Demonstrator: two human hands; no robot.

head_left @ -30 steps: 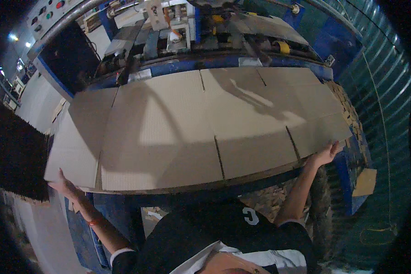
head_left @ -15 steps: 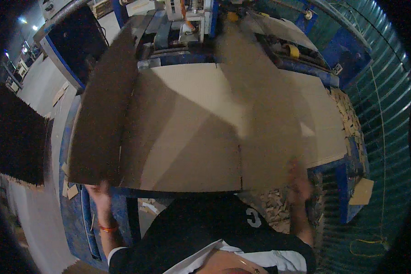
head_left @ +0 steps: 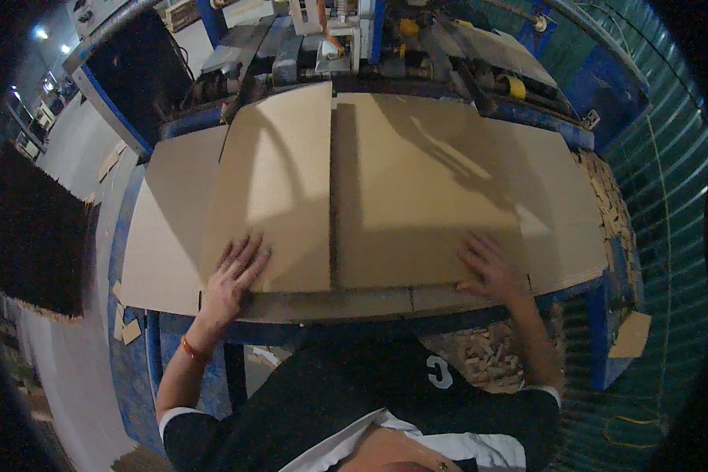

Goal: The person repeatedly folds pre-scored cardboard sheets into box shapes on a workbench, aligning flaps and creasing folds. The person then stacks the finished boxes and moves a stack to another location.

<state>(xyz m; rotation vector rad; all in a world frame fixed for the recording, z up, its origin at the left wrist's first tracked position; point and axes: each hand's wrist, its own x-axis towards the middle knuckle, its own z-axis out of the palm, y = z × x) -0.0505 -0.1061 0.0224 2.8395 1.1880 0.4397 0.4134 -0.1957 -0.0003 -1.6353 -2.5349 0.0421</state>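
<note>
Before the blue metal machine (head_left: pixel 602 94), atop wide pale-tan corrugated cardboard (head_left: pixel 165 216), I see the folded brown cardboard blank (head_left: pixel 377 197), and I'd have the spread-fingered left hand (head_left: pixel 234 274) and blurred, open right hand (head_left: pixel 489 269) press evenly, panels flat and gap straight.

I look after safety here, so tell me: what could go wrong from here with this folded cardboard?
If the left hand and right hand lift, the left flap and right flap may spring up. Scraps at the right could stray between the flaps. A hand reaching forward might get pinched in the machine; I can't tell whether it's running.
</note>
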